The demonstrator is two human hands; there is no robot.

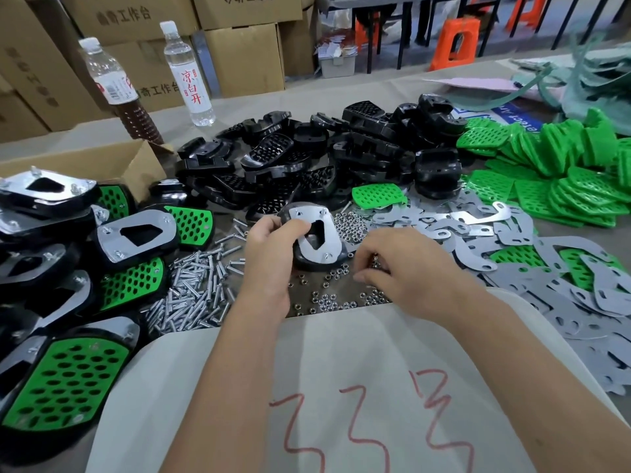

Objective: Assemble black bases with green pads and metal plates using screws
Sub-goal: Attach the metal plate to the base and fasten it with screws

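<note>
So, piece in hand: we've got one black base (309,259) with a metal plate (316,230) on top, sitting mid-tabletop just ahead of our near edge.
Which way it points: long axis runs near-to-far, wide end toward the far edge, narrow end toward us, tilted a bit right.
Screws in it: two stick up at the far corners of the plate, one at the near end.
Left hand (273,257): fingers curled round the base's left side, thumb tucked into the plate's cutout.
Right hand (403,264): fingers bunched down in the nuts (327,298) just right of the base; can't tell if it's pinching one.
Loose screws (201,288): heaped left of our left hand.
Done pieces (68,380): stacked along the left edge, green pads showing.
Spare bases (307,155): big black heap behind the piece, toward the far edge.
Green pads (553,165): piled at the far right.
Spare plates (512,268): spread across the right side.
Bottles (186,70): two at the far left corner, beside an open carton (112,165).
In the way: the nuts and plates crowd right up against the base.
</note>
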